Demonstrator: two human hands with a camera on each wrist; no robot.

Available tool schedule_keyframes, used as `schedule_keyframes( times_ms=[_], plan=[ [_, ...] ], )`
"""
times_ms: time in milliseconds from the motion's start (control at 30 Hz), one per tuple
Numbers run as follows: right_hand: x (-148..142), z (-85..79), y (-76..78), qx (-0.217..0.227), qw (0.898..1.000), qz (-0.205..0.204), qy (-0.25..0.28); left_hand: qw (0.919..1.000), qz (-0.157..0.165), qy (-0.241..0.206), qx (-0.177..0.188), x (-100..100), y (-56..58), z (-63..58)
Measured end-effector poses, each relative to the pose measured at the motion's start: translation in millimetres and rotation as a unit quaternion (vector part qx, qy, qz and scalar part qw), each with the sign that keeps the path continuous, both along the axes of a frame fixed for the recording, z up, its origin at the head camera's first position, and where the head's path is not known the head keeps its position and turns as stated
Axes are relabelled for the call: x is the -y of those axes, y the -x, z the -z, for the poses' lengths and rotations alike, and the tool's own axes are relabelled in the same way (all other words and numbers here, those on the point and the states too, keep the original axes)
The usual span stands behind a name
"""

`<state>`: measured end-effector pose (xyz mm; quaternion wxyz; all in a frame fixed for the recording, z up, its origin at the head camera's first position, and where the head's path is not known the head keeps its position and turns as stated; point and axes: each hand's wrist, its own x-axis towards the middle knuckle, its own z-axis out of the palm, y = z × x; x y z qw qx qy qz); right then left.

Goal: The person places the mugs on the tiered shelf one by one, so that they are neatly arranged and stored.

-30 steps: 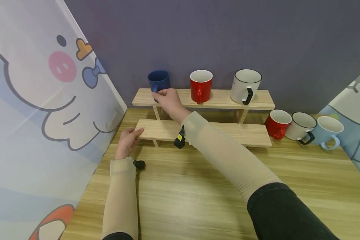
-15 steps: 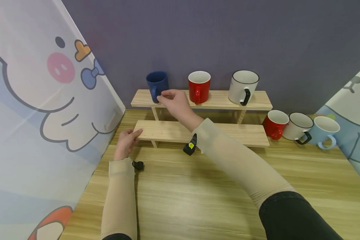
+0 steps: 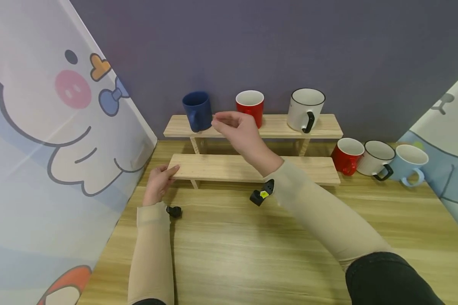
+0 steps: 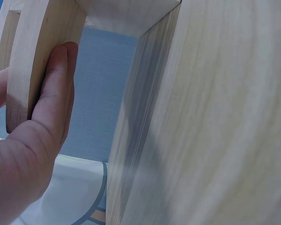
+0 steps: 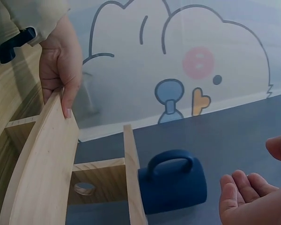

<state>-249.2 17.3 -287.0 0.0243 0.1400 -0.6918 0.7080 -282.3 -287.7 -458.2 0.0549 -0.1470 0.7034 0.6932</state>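
A two-tier wooden shelf stands against the back wall in the head view. My left hand holds the left end of its lower board, thumb on top and fingers underneath. On the upper tier's left end sits a dark blue mug, upright, its handle facing front. Just right of that mug hovers my right hand, fingers loosely bent and thumb apart. In the right wrist view a gap shows between this hand and the blue mug; it holds nothing. Part of a red mug is hidden behind it.
A white mug with a black handle stands at the upper tier's right. Right of the shelf, a red mug, a white mug and a light blue mug stand close together on the wooden table.
My right hand has released the blue mug's handle and moved right, away from it. The mug stays on the upper tier. My left hand keeps its hold on the lower board.
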Motion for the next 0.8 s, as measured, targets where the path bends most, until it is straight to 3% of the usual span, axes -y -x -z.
schedule_keyframes(
  times_ms=[233,533,800],
  plan=[
    [-25.1,-1.5,-10.9,-0.018,1.000,0.013,0.006,1.0000,-0.008,-0.001,-0.005,-0.8,-0.3,1.3],
    [-66.8,0.8,-26.1,-0.012,0.999,0.033,0.014,0.9998,0.004,-0.012,-0.012,-3.4,0.6,1.1],
    [-102.5,4.6,-41.4,-0.026,0.999,0.046,0.006,1.0000,-0.002,-0.008,0.005,-0.5,-1.2,0.2]
  ],
)
